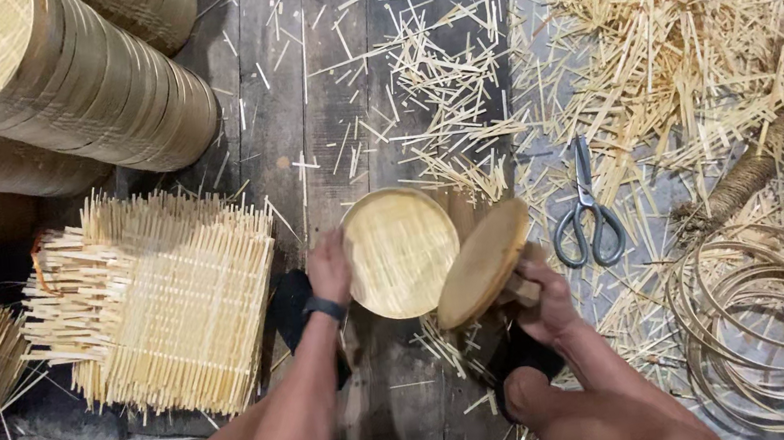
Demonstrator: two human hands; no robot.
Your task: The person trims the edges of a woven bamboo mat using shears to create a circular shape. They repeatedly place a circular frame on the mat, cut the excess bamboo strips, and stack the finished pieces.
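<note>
My left hand [329, 267] grips the left rim of a round woven bamboo tray [401, 251], held tilted so its pale inside faces me. A black band sits on that wrist. My right hand [544, 301] holds a round wooden disc [483, 261] by a short handle under it, tilted, its edge close to the tray's right rim. Whether disc and tray touch, I cannot tell. Both are held above the dark wooden floor [317, 109] in front of my knees.
A stack of square woven bamboo mats [165, 300] lies to the left. Stacked round trays [61, 82] lie at top left. Scissors [588, 219] rest on the floor to the right, among bamboo offcuts [689, 20]. Coiled bamboo rings [774, 321] lie at lower right.
</note>
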